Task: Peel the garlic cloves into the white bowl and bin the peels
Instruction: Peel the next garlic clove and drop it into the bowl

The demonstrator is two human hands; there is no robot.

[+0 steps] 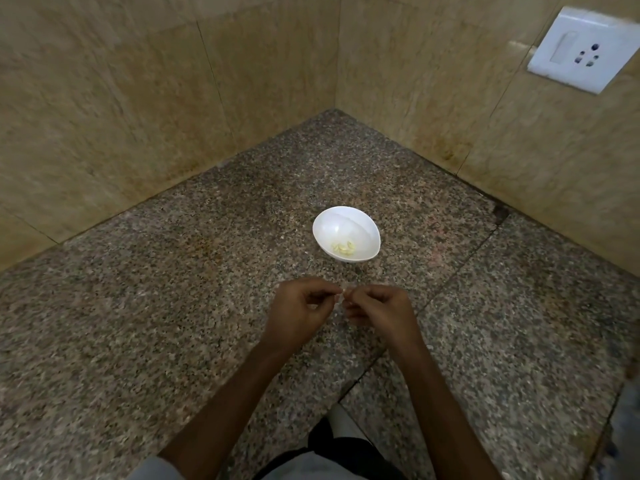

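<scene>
Head view: left hand [301, 310] and right hand [377, 308] together pinched a tiny clove [342, 295], near the white bowl [346, 220], likely for a quick drop.

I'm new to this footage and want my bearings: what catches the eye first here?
The white bowl on the speckled counter, with a few peeled garlic cloves at its bottom. Nearer the camera, the left hand and right hand meet, pinching a small pale piece between their fingertips. A white wall socket sits top right.
</scene>
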